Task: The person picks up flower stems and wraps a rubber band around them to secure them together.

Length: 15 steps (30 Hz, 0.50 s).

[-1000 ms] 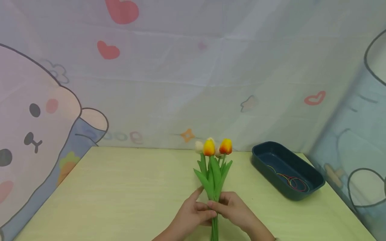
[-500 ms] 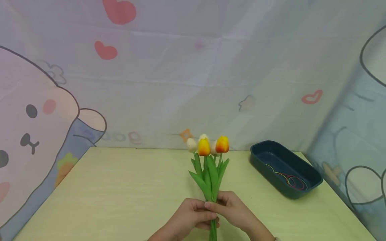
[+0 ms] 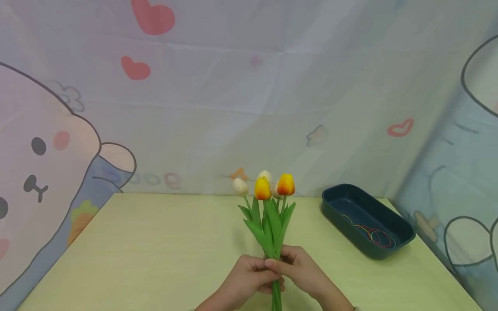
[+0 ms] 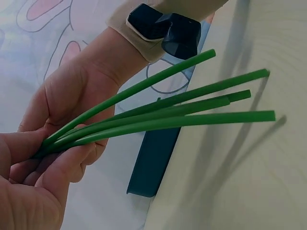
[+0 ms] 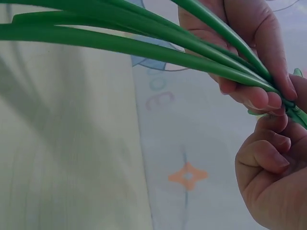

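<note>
A bunch of artificial tulips (image 3: 274, 226) stands upright over the table, with yellow-orange and white heads and green leaves. My left hand (image 3: 245, 278) pinches the stems from the left. From the right, my right hand (image 3: 301, 272) grips the bunch just below the leaves, its thumb across the front. The hands meet around the stems and hide that stretch. Below them the green stems (image 4: 163, 122) fan apart in the left wrist view, their cut ends over the tabletop. In the right wrist view, the same stems (image 5: 192, 52) run into the fingers.
At the right rear of the pale table (image 3: 155, 246) sits a dark blue tray (image 3: 346, 224). Several thin coloured rings, like rubber bands (image 3: 379, 237), lie in it. A printed cloth (image 3: 218, 86) with hearts and cartoon animals hangs behind the table.
The white tulip at the left has spread outward, away from the other heads. My left index finger has come down from the leaves to the stems. The right hand keeps its grip.
</note>
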Motion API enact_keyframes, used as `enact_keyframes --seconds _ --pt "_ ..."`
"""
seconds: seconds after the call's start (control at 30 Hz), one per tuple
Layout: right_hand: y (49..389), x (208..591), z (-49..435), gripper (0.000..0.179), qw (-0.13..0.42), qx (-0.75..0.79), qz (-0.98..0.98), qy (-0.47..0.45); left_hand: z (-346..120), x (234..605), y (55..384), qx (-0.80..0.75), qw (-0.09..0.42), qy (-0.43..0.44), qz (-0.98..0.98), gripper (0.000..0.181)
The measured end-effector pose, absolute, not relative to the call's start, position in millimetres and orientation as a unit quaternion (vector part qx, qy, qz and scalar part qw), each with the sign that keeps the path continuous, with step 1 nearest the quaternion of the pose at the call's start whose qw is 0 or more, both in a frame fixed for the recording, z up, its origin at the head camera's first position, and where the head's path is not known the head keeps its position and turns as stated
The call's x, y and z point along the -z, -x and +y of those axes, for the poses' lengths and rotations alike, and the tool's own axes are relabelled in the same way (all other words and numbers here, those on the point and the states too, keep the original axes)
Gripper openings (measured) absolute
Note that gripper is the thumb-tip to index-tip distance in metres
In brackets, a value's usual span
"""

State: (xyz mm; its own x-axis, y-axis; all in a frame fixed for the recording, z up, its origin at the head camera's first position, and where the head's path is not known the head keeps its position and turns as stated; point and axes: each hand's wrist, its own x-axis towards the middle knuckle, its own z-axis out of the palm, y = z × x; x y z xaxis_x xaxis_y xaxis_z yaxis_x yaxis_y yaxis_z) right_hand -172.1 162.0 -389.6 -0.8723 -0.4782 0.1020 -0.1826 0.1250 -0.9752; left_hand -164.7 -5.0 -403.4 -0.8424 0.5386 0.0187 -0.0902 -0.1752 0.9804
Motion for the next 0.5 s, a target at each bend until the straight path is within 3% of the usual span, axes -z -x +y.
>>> enact_keyframes --seconds 0.5 --pt "171 375 178 0.042 0.139 0.577 0.786 0.174 -19 381 184 -0.78 0.116 -0.164 0.593 0.033"
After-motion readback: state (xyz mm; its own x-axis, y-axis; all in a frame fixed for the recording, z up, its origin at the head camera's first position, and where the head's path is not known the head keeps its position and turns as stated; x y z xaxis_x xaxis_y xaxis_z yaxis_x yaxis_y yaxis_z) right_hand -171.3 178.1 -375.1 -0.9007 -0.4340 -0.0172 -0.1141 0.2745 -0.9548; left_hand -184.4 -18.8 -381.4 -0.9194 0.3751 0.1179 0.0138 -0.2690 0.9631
